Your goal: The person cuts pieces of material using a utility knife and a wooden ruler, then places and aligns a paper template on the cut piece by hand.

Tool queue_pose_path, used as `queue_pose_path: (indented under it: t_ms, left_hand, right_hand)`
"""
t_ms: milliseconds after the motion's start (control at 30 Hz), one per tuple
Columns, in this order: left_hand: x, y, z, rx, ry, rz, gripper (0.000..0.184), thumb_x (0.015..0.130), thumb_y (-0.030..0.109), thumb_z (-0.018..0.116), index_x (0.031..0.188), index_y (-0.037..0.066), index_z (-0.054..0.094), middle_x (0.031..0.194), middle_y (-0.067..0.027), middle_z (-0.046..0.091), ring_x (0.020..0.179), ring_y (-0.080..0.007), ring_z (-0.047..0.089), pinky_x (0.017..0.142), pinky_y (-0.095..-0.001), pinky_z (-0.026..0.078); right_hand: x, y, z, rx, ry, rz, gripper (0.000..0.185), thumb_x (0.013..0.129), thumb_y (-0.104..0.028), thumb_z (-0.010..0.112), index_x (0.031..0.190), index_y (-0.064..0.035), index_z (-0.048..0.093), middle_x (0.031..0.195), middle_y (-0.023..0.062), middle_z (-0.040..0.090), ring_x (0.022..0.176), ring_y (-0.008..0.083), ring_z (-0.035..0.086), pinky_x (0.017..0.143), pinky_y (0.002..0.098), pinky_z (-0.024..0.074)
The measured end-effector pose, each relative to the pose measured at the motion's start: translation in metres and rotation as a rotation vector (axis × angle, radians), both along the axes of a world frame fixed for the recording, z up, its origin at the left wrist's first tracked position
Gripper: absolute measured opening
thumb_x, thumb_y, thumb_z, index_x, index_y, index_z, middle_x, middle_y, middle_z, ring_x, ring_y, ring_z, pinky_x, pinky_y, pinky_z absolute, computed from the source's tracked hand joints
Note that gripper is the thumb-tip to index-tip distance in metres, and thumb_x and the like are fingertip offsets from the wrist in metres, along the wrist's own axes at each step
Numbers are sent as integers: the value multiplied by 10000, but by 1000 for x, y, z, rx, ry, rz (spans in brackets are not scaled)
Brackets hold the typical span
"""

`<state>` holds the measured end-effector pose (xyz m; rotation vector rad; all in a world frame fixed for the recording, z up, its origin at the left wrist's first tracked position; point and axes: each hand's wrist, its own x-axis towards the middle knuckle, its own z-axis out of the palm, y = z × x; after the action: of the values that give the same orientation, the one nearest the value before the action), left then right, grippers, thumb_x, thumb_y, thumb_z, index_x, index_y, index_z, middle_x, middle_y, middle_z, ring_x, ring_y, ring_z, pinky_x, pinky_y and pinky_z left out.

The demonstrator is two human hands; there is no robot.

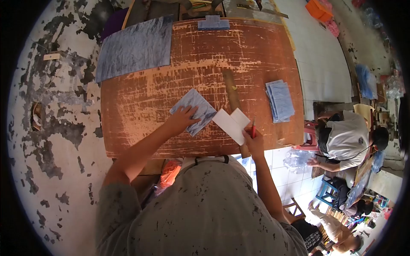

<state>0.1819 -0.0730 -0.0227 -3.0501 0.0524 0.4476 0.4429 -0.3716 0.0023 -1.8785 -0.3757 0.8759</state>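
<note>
My left hand (181,121) lies with its fingers spread on a blue-grey marbled sheet piece (202,101), pressing it against the worn brown board. In my right hand (256,144) is a red pen (253,127), its tip pointing up and away from me. The same hand touches the edge of a white card piece (229,126), whose outline looks stepped. One corner of the card meets the right side of the marbled piece. Just beyond the card lies a long, flat wooden strip (232,91), partly hidden beneath it.
The scratched board (141,115) bears a large marbled sheet (136,47) at far left, a stack of marbled pieces (280,101) at right and smaller marbled pieces (213,24) at the far edge. A co-worker (346,138) sits to the right; other people are at lower right.
</note>
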Motion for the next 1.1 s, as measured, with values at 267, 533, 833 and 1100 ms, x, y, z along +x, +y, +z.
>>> queue_pose_path:
  t_ms: [267,533,833,1100]
  left_hand:
    - [-45,-40,12,-462,-143,411,417,911,157,774,1301,108,632,1657,-120,393,1623,-425,215,1226,-689,328]
    - [-60,-47,-2,-726,-611,736,590,910,287,798,1421,78,588,1659,-190,377,1603,-425,249,1269,-624,257]
    - [-56,-60,-27,-420,-553,676,704,944,480,714,1472,46,547,1727,-257,235,1604,-475,207,1287,-682,104]
    - [-47,8,-21,-604,-460,415,678,931,435,749,1429,32,527,1742,-240,200,1623,-453,172,1309,-638,131]
  right_hand:
    - [-69,105,-35,81,-76,178,218,943,-191,803,1022,0,733,816,53,710,703,125,637,669,331,521]
    - [-120,124,-48,-44,-222,343,308,928,-241,812,1092,10,743,905,155,760,803,284,735,759,418,574]
    - [-109,135,-18,-62,-587,252,436,935,-215,789,1324,-64,663,1234,188,636,1119,429,664,908,517,556]
    - [-119,133,-43,-138,-577,140,425,852,-226,866,1214,-50,730,1106,185,688,984,410,692,844,508,565]
